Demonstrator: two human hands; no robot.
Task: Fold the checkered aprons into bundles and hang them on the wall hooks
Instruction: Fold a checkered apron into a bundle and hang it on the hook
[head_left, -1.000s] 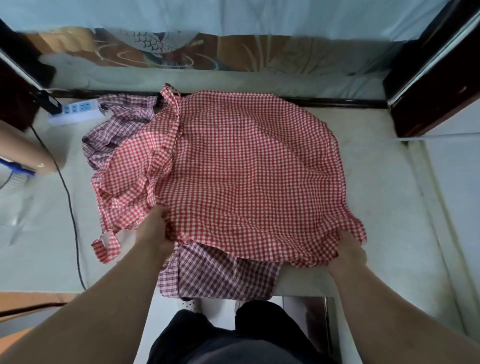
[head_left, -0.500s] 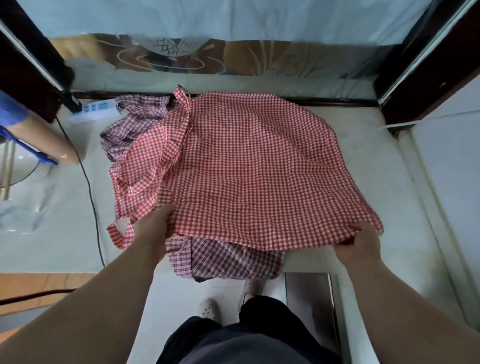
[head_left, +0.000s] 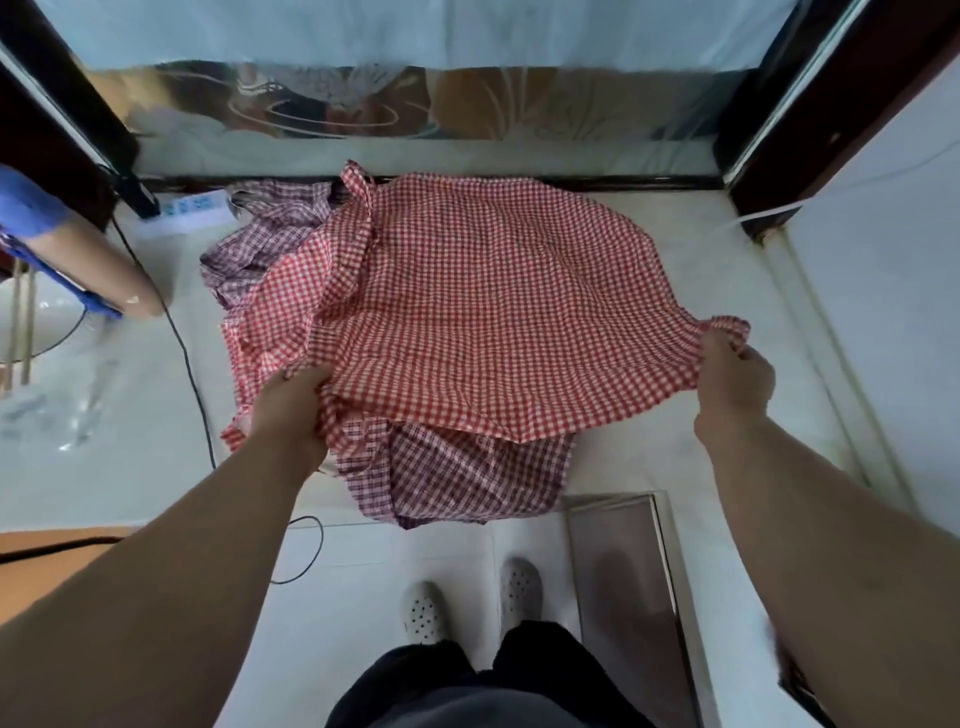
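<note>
While the red checkered apron (head_left: 493, 312) lies spread across the bench (head_left: 639, 457) with its near edge raised, the left hand (head_left: 291, 405) has its grip closed round a gathered bunch of cloth at the near-left side, and the right hand (head_left: 732, 379) pinches the near-right corner between thumb and curled fingers. A darker checkered apron (head_left: 467, 483) lies under it, touching it, and its near end hangs over the front edge of the bench. That overlap looks like the main hazard: if the red cloth is swung away to make the first fold, friction or a caught tie may drag the lower apron along and tip it onto the floor. The left side of the red apron is crumpled, with a strap running up towards the far edge, so a fold made from here would probably come out lopsided and trap the strap inside the bundle. A power strip (head_left: 195, 210) and its cable (head_left: 179, 332) sit just beside the cloth on the left, where a loose tie could snag. No wall hooks are in view.
</note>
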